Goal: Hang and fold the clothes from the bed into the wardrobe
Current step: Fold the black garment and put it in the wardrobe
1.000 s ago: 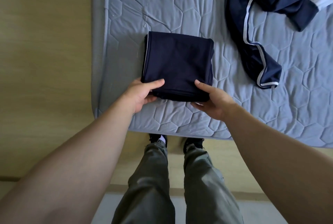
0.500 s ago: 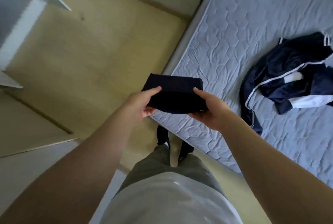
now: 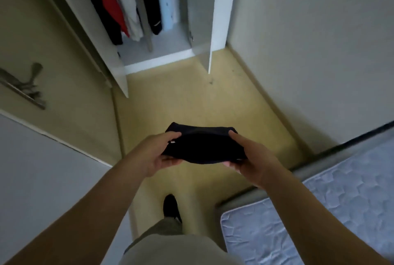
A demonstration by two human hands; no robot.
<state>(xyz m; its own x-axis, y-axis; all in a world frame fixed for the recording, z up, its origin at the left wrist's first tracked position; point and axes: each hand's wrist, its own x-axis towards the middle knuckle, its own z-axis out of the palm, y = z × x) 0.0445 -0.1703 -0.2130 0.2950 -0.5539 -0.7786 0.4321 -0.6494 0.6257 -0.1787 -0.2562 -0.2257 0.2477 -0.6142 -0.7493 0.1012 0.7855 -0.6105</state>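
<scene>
Head view: the left grip [image 3: 156, 154] and right grip [image 3: 248, 158] each pinch an end of the folded dark garment [image 3: 202, 147], its long axis running left-right above the floor [image 3: 191, 98]. The open wardrobe [image 3: 162, 51] lies far, slightly left, nearer the left grip.

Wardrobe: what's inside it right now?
Inside the wardrobe hang clothes: dark, red, white and pale blue pieces, with its base panel visible below them. The rail and anything higher are out of frame, and the left door hides that side.
</scene>
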